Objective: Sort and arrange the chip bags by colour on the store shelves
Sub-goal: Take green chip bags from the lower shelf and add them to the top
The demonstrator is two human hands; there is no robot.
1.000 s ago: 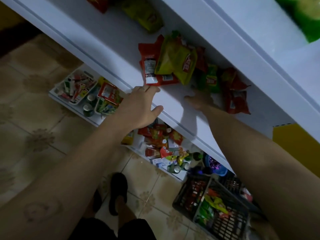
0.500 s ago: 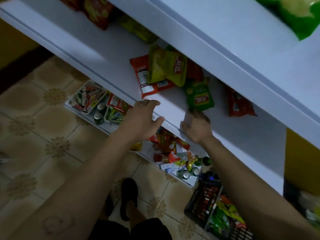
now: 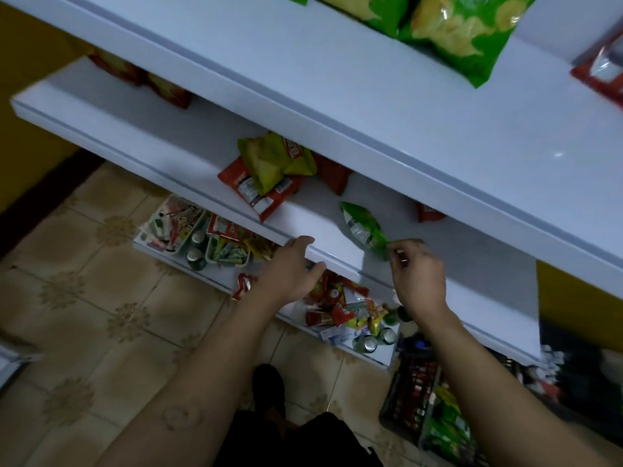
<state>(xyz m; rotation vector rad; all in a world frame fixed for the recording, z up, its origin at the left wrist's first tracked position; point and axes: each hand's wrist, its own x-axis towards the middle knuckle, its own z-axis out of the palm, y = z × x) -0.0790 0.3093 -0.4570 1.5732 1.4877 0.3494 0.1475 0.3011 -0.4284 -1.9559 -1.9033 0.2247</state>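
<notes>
Small green plastic chip bag is pinched by its lower corner between the curled fingers and thumb of the right hand and is held tilted over the middle white shelf board; whether its far end touches the board cannot be told. The front lip of the same board is gripped by the left hand, with fingers laid over the top and the thumb set against the edge beneath. Just beyond the left hand, two crumpled yellow-green chip bags are piled on a flat red chip bag with white labels, and a darker red bag is half hidden beside them under the upper white shelf. Beyond the right hand, a red bag corner is seen under that shelf's edge. Farthest from both hands, large bright green chip bags printed with crisps are laid on the upper shelf. Below the hands, white trays of mixed snacks and drink cans are lined on a low shelf. A black plastic basket of red and green packets is placed on the beige patterned floor tiles beside the right forearm.
</notes>
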